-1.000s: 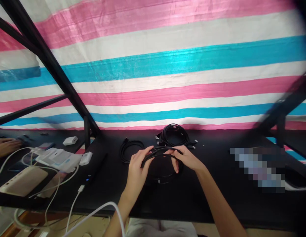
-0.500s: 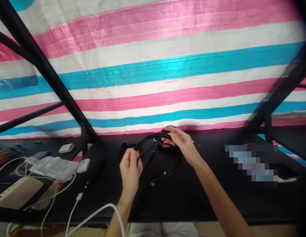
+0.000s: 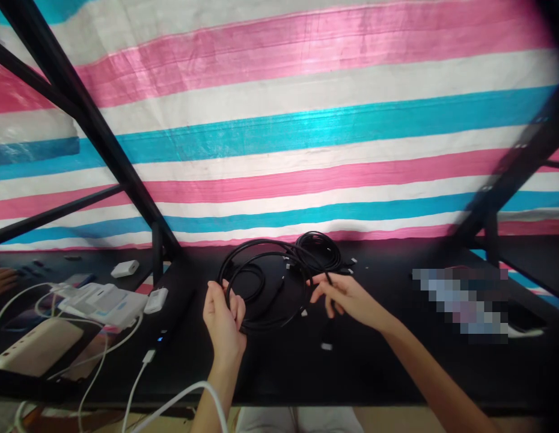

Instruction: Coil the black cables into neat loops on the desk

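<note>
My left hand [image 3: 224, 313] is closed round the left side of a coiled black cable [image 3: 250, 243], whose loops stand raised over the black table [image 3: 378, 373]. At the coil's right side, my right hand [image 3: 349, 297] has its fingers bent round a length of the same cable. A dark cable end with a pale connector tip [image 3: 327, 346] hangs below those fingers. Behind the hands lies another black cable coil [image 3: 338, 258] with light plug ends. A smaller black coil [image 3: 263, 279] shows through the held loops.
On the left are a white power strip [image 3: 38, 346], white adapters [image 3: 125, 269], white cables and a dark device with a blue light [image 3: 160, 339]. Another person's hand [image 3: 2, 279] is at the far left. A phone [image 3: 525, 316] lies right. Black frame bars [image 3: 103, 141] slant up both sides.
My right hand has come down and nearer from the back coil, which now shows. The held loops have spread into a fuller ring, and a cable end now hangs under my right hand.
</note>
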`<move>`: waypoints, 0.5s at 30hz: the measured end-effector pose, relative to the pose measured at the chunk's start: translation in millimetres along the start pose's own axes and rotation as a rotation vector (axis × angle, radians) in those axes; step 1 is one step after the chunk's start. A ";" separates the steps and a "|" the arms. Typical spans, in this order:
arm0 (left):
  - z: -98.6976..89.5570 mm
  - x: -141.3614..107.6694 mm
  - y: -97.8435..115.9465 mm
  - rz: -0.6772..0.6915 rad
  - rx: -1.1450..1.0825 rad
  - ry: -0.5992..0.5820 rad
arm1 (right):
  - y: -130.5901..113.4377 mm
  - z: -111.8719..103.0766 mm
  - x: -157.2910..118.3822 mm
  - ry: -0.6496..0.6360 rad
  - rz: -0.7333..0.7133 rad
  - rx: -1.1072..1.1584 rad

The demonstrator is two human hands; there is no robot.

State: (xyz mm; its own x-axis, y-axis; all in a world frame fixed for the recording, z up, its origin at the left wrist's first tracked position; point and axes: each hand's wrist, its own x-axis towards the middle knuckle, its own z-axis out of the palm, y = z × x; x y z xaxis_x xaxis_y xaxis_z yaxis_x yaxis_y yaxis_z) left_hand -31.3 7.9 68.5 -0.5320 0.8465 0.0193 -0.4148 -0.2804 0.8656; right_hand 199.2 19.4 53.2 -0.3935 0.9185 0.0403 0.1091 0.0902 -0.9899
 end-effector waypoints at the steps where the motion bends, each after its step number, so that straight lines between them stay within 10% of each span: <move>1: -3.8 1.9 -1.0 0.006 0.048 -0.018 | -2.9 -8.0 -1.1 0.078 -0.014 -0.018; 15: -31.6 26.5 -6.8 0.043 0.835 -0.825 | -94.6 -96.4 -31.9 0.910 -0.521 -0.069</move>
State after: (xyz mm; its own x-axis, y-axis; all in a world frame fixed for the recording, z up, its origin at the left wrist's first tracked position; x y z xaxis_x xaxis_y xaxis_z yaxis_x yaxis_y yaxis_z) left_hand -66.0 17.9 47.3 0.2329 0.9663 0.1096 0.3677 -0.1918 0.9100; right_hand 289.5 18.6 158.6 0.4245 0.6998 0.5745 0.1869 0.5531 -0.8119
